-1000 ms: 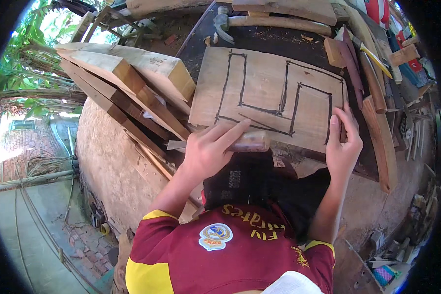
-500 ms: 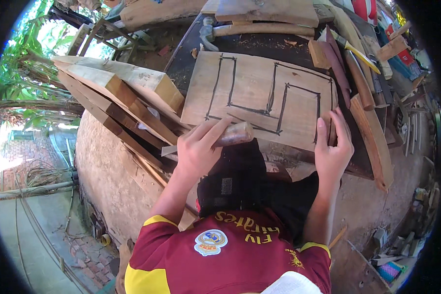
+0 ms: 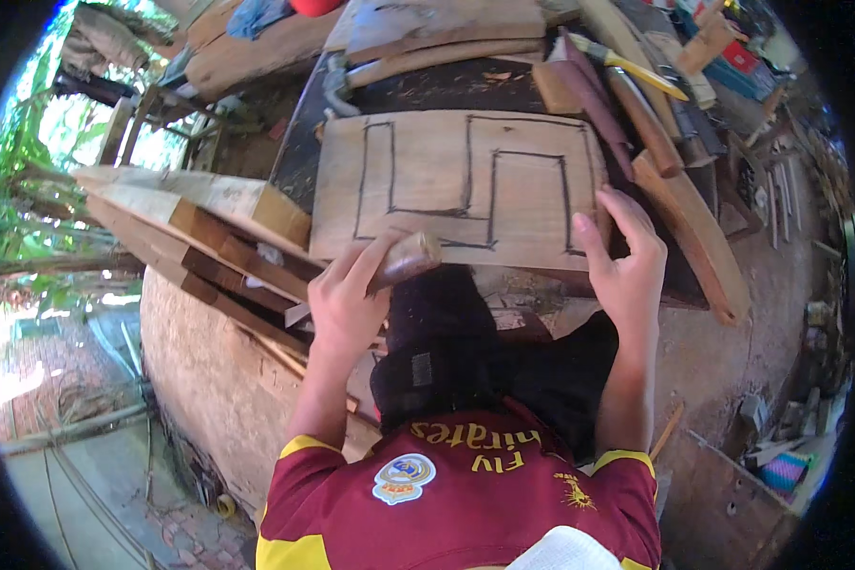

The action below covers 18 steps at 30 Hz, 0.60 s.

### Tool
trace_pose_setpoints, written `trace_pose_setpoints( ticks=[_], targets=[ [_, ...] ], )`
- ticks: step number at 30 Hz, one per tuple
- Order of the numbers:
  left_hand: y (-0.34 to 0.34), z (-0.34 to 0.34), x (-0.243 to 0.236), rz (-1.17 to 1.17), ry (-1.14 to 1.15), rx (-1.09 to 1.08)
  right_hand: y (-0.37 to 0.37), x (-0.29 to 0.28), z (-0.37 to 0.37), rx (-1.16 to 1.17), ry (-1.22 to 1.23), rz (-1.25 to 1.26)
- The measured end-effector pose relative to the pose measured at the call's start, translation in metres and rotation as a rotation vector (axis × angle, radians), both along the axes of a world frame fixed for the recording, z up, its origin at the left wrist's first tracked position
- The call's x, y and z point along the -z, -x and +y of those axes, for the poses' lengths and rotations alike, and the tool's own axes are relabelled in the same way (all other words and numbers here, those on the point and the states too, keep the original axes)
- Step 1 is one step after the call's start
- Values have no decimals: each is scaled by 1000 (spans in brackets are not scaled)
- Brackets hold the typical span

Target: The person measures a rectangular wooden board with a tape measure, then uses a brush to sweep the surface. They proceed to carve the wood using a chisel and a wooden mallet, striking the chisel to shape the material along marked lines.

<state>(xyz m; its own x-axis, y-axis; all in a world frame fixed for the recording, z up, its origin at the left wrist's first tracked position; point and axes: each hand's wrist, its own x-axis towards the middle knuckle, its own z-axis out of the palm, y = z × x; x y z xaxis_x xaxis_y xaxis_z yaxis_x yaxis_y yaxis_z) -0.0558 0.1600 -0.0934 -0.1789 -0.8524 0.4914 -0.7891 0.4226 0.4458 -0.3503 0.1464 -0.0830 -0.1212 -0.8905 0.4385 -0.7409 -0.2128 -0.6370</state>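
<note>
A pale wooden board point(image 3: 532, 195) marked with thick black lines, forming angular linked outlines, lies before me at the near edge of a dark bench. My right hand point(image 3: 629, 261) grips its near right corner, thumb on the face and fingers along the side edge. In my left hand point(image 3: 348, 299) is a chisel, its round wooden handle point(image 3: 410, 256) pointing right and its flat metal blade point(image 3: 297, 313) sticking out to the left. The left fingers wrap the handle beside the board's near left edge; whether they also touch the board I cannot tell.
Thick timber pieces point(image 3: 280, 214) project at the left of the bench point(image 3: 408, 95). A hammer point(image 3: 336, 85) lies beyond the board. A yellow-handled tool point(image 3: 651, 81), a wooden-handled tool point(image 3: 644, 119) and a long wood offcut point(image 3: 698, 237) lie to the right.
The whole view has shifted, so the bench and board sit further left and look more level. My left hand still holds the chisel and my right still grips the board's corner.
</note>
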Motion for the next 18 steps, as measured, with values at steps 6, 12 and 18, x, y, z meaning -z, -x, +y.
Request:
trace_pose_setpoints(
  ticks=[6,12,18],
  targets=[
    [49,3,-58,16,4,397,51,-20,14,254,218,138],
    [165,-8,-70,64,31,825,93,-7,24,381,140,415],
    [249,-4,-51,219,17,871,131,-3,43,373,8,592]
  ],
)
